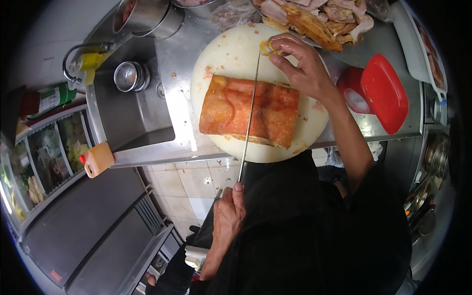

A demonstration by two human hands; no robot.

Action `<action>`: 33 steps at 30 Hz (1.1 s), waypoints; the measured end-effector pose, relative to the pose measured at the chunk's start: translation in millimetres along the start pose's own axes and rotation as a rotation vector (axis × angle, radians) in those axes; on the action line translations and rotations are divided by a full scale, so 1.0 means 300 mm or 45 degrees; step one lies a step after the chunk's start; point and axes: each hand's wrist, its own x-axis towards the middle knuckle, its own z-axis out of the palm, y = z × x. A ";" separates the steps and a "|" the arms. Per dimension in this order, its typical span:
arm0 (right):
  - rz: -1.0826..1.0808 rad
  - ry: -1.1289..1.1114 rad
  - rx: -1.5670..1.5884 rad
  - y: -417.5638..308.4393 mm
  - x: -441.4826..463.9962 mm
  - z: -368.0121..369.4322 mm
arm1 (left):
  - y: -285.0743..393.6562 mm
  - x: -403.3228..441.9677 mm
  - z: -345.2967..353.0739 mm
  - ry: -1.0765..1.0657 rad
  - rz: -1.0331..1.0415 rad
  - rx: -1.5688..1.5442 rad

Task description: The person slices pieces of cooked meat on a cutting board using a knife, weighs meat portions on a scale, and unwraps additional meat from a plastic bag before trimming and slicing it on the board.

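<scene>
A slab of orange-brown roasted meat (224, 110) lies across the round white cutting board (211, 54). My left hand (228, 214), below the board's front edge, is closed around the near end of a long thin blade (251, 108), its handle mostly hidden. The blade is seen edge-on and crosses over the middle of the slab. At the blade's far end, my right hand (300, 64) pinches a small yellow piece (266, 47) between thumb and fingers above the board. Whether the piece is joined to the blade I cannot tell. Small crumbs dot the board.
Left of the board is a sink (130, 118) with small metal bowls (129, 76); an orange-filled jug (100, 160) stands at its corner. Behind are metal pots (160, 24) and piled cut meat (314, 22). A red container (351, 88) and red lid (385, 93) sit right.
</scene>
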 end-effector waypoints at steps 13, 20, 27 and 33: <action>-0.257 -0.196 -0.325 -0.048 0.150 0.121 | -0.005 0.000 0.007 0.002 -0.060 0.042; -0.253 -0.518 -0.642 0.044 0.184 0.275 | 0.002 0.018 -0.003 -0.062 -0.069 0.051; -0.282 -0.530 -0.660 0.117 0.178 0.289 | 0.026 0.047 -0.004 -0.083 -0.113 0.147; -0.386 -0.583 -0.669 0.181 0.181 0.307 | 0.091 0.071 -0.022 -0.095 -0.163 0.223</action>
